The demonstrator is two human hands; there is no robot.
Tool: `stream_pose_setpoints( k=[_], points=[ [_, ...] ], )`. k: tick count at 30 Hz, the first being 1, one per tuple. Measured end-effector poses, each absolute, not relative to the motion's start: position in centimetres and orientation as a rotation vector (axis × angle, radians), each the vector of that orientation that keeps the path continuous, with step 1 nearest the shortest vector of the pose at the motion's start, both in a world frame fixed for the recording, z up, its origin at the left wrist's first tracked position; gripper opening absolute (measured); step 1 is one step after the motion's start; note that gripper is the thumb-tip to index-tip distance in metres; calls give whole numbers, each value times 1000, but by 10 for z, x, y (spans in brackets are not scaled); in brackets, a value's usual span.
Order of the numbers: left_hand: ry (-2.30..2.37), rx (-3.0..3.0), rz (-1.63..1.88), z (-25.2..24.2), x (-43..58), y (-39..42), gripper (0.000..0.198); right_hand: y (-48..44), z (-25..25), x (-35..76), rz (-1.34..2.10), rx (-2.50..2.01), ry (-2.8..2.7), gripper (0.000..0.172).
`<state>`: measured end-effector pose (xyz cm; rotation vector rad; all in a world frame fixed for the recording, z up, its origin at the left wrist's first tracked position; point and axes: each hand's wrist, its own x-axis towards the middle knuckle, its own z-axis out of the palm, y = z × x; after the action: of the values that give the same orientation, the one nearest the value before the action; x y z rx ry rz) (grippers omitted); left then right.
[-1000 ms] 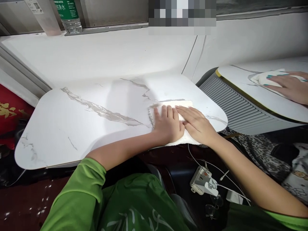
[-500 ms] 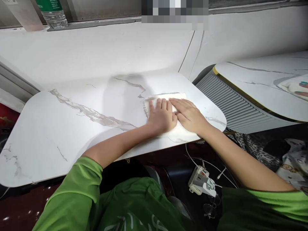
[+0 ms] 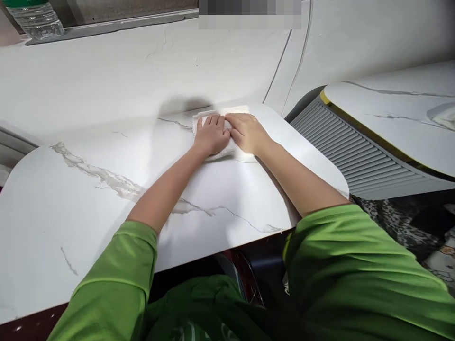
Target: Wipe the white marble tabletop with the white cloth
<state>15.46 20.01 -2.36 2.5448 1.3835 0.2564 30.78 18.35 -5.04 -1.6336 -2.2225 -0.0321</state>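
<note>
White cloth (image 3: 227,150) went from near edge to far edge of worktop (image 3: 106,199), by wall. We press left hand (image 3: 211,134) & right hand (image 3: 247,132) flat on it, fingers (image 3: 209,121) straight, together, not gripping.

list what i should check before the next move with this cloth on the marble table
1. Both hands on the cloth: ok. The left hand and right hand lie flat side by side on the cloth.
2. Cloth flat on the table: ok, as far as the uncovered edges show.
3. Room further ahead: not ok. The cloth sits at the table's far edge, by the wall.
4. Nothing in the way on the near side: ok. Only marble veins show there.
5. Bottle out of reach of the hands: ok. It stands on the ledge above, far left.
6. Cloth clean or damp: cannot tell.
</note>
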Motion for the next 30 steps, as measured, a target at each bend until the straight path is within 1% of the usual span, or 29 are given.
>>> stream_pose_setpoints(
  k=[6,14,22,30],
  points=[
    [1438,2513,298,-23,158,235,53,220,-45,308,17,-1633,-2223,53],
    [1457,2514,340,-25,162,258,52,251,-49,309,-38,-1699,-2165,51],
    [1500,2534,288,-22,159,246,56,245,-55,309,-61,-1658,-2141,53],
    [1555,2512,230,-20,151,204,59,207,-46,299,-25,-1638,-2210,56]
  ],
)
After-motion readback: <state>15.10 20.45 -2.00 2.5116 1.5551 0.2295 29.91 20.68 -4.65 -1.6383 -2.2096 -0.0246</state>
